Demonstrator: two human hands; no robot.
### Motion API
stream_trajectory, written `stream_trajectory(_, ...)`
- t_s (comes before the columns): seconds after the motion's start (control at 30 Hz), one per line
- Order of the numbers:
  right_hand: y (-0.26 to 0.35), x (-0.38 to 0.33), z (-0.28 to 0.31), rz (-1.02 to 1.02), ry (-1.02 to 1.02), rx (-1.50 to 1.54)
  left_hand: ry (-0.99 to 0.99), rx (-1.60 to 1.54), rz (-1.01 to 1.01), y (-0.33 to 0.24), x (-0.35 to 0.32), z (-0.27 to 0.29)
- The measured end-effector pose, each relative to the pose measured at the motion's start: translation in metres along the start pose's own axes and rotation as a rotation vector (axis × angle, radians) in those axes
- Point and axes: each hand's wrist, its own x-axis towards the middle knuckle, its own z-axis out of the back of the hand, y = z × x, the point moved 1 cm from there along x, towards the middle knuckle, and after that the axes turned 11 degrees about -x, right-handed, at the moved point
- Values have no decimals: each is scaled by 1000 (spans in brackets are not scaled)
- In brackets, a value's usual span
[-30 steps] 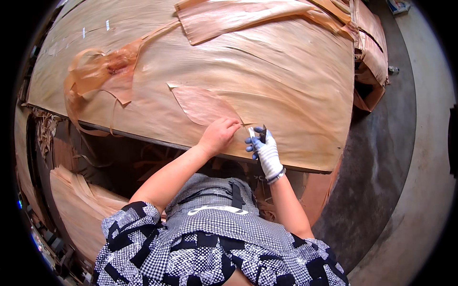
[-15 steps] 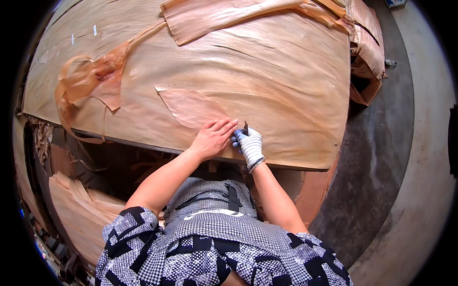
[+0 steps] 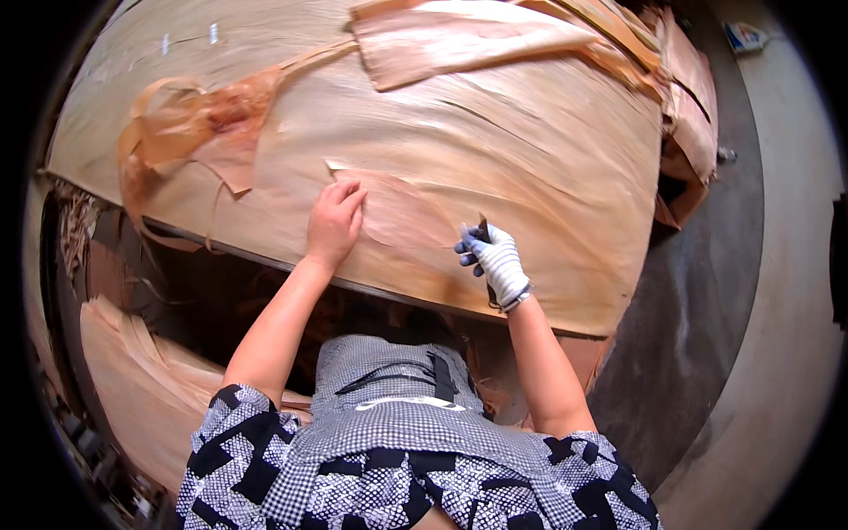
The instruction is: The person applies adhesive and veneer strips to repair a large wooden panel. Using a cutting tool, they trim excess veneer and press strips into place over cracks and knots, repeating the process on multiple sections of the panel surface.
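Observation:
A pinkish, leaf-shaped piece of wood veneer (image 3: 402, 212) lies on a large tan veneer sheet (image 3: 565, 256). My bare left hand (image 3: 335, 225) is over the left end of the pink piece, its fingers bent and slightly apart, with nothing visible in them. In a white and blue striped glove, my right hand (image 3: 496, 261) grips a dark-handled knife (image 3: 483, 231). The blade points away from me, just past the piece's right tip. The knife's lower end sticks out below the glove, near the sheet's front edge.
A torn veneer scrap (image 3: 231, 119) with curling strips lies at the left, and a longer offcut (image 3: 442, 44) at the far side. Bundled veneer (image 3: 693, 115) stands beyond the right edge. More sheets (image 3: 141, 380) sit low at the left. A bottle-like container (image 3: 745, 37) is on the floor.
My left hand has moved left, from the pink piece's right end to its left end. My right hand has shifted right with the knife, away from my left. The whole view has shifted slightly.

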Motion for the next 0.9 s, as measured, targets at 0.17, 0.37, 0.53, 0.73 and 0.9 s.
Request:
stream_trajectory(0.17, 70, 39, -88, 100, 87, -23, 19, 87, -166, 19, -3, 19)
stream_trajectory(0.37, 90, 75, -140, 43, 78, 25, -16, 69, -35, 26, 5, 28)
stream_trajectory(0.53, 74, 96, -140, 165, -23, -297, 121, 355, -211, 37, 17, 18)
stream_trajectory(0.73, 69, 68, -86, 374, -163, -784, 170, 580, -280, 37, 15, 14)
stream_trajectory(0.9, 4, 14, -106, 23, 20, -143, 118, 590, -257, 41, 12, 7)
